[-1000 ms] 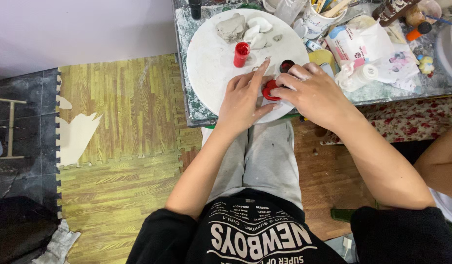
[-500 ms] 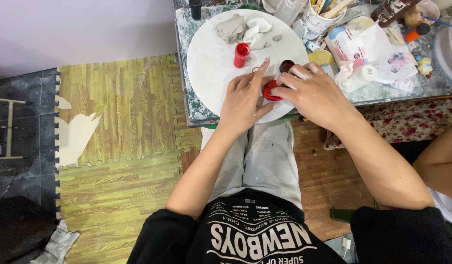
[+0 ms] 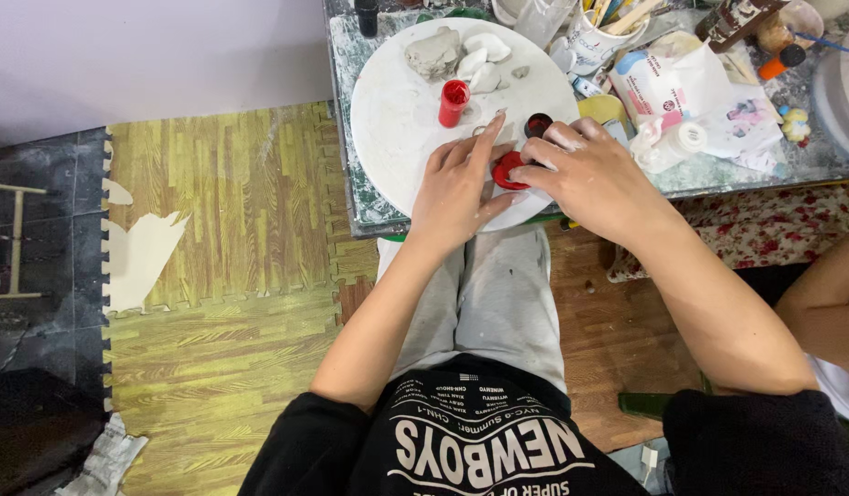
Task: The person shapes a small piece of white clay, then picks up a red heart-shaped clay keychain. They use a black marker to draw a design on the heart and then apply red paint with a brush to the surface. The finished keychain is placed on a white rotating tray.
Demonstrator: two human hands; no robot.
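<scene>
Both bare forearms reached forward from black sleeves, converging ahead of the seated person's knees. The left hand (image 3: 457,188) lay palm down, fingers extended and slightly spread, index finger pointing farthest forward, thumb angled inward toward the other hand. The right hand (image 3: 585,174) sat just beside it, wrist bent, knuckles up and fingers curled down into a pinching grip, its fingertips meeting the left thumb. The right elbow bent more sharply than the left
</scene>
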